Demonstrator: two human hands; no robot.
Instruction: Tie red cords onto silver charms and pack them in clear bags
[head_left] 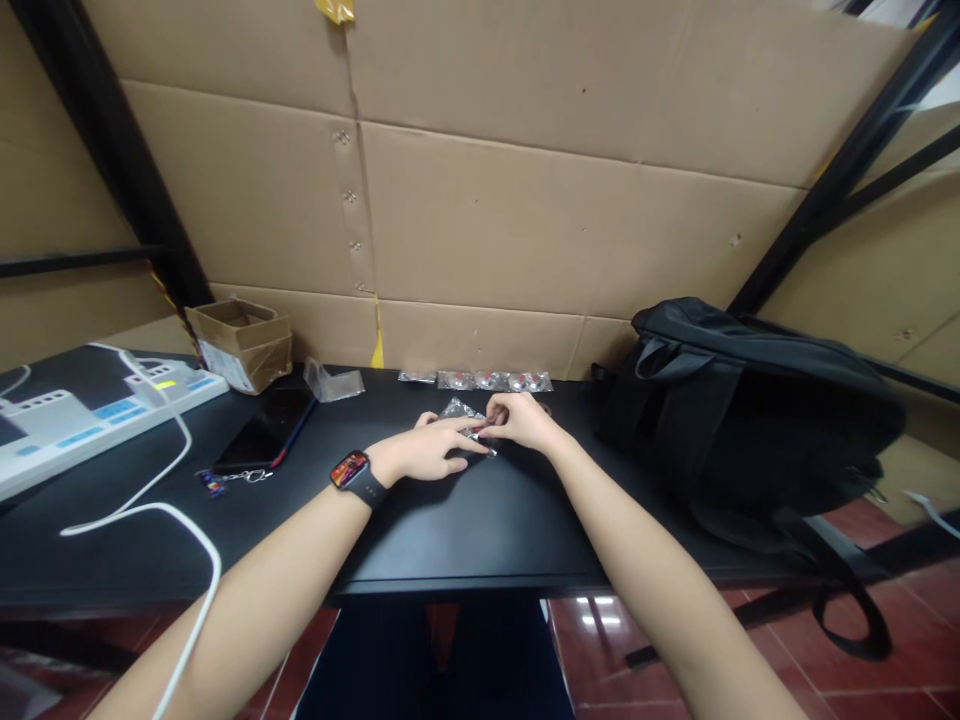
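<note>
A small clear plastic packet (456, 408) with something dark and red in it lies on the black table, partly covered by both hands. My left hand (429, 450), with a smartwatch (351, 470) on its wrist, rests flat over the packet with its fingers stretched out. Thumb and fingertips of my right hand (517, 422) are pinched together at the packet's right side. What exactly sits between those fingertips is too small to make out. Beyond the hands, a row of similar clear packets (493, 381) with red and silvery contents lies along the cardboard wall.
A black backpack (750, 420) stands on the right, its strap hanging over the edge. At left are a phone (268, 430) with a charm, an open cardboard box (244, 342), a clear plastic piece (334, 383), white power strips (97, 415) and a white cable (169, 470).
</note>
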